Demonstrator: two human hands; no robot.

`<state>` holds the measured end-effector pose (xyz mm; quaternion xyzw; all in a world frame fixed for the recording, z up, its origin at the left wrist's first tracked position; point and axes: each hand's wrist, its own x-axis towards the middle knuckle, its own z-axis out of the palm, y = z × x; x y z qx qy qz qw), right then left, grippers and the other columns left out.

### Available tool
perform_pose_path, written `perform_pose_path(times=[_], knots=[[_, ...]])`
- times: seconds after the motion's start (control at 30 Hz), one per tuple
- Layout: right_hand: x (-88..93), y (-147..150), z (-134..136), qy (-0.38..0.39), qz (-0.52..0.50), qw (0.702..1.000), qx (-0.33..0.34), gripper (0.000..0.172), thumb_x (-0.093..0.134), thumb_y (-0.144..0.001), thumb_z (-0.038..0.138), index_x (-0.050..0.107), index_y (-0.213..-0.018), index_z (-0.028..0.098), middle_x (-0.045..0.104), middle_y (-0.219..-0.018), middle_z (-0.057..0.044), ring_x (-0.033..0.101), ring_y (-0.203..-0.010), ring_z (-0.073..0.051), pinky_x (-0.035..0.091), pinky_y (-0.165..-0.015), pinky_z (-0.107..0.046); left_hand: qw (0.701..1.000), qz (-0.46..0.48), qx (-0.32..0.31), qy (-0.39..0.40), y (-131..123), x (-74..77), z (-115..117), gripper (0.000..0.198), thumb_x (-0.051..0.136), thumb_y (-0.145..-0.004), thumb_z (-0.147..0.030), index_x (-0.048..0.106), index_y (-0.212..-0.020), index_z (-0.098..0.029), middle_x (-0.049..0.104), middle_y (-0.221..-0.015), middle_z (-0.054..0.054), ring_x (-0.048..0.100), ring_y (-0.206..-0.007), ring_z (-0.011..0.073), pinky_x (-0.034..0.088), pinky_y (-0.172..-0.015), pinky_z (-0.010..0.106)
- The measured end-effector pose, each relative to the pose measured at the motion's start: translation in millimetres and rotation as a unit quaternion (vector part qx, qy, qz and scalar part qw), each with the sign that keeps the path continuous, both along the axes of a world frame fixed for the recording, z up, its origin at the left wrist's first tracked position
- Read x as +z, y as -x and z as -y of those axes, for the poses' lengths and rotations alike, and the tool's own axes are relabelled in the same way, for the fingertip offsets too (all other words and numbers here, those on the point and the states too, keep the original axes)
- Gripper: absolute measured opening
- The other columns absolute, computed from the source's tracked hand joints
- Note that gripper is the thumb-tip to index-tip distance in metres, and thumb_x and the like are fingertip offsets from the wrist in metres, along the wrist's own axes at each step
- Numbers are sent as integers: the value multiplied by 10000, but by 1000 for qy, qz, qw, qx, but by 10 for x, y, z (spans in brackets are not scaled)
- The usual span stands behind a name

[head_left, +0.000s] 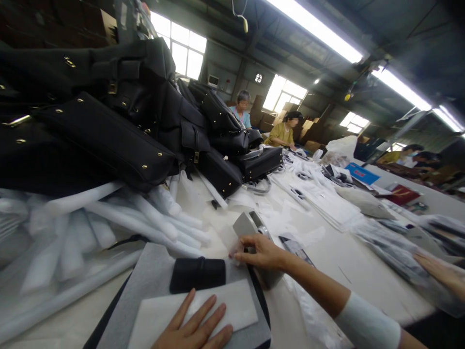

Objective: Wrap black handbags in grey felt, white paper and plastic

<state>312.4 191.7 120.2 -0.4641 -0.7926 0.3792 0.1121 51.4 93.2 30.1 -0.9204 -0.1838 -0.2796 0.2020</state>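
Observation:
My left hand lies flat with fingers spread on a white foam sheet, which covers a grey bag at the near table edge. A black rolled strap piece rests on the grey bag just above the sheet. My right hand reaches in from the right, its fingers closed in a pinch on a thin clear film at the sheet's far corner. It sits against a grey tape dispenser.
A heap of black handbags with gold studs fills the left. White foam rolls lie under it. Packets and papers cover the long table. Two seated people work at the far end; another person's hand enters at right.

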Motion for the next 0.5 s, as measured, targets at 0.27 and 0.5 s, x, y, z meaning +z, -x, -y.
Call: perform_pose_path(times=[0.27, 0.5], knots=[[-1, 43, -17, -28, 55, 995, 80, 644, 817, -724, 429, 619, -1296, 208, 684, -1226, -87, 629, -1102, -262, 449, -961, -305, 1000, -1, 3, -12, 12, -16, 1, 321, 453, -976, -360, 614, -1254, -355, 668, -1244, -46, 606, -1166, 144, 34, -1209, 556], [-199, 203, 22, -47, 105, 993, -26, 303, 487, -984, 334, 711, -851, 180, 738, -831, -29, 675, -798, -177, 455, -749, -234, 1000, 14, 5, -13, -12, 12, -29, 366, 337, -1016, -326, 633, -1230, -357, 698, -1165, -61, 636, -1097, 141, -21, -1186, 601]])
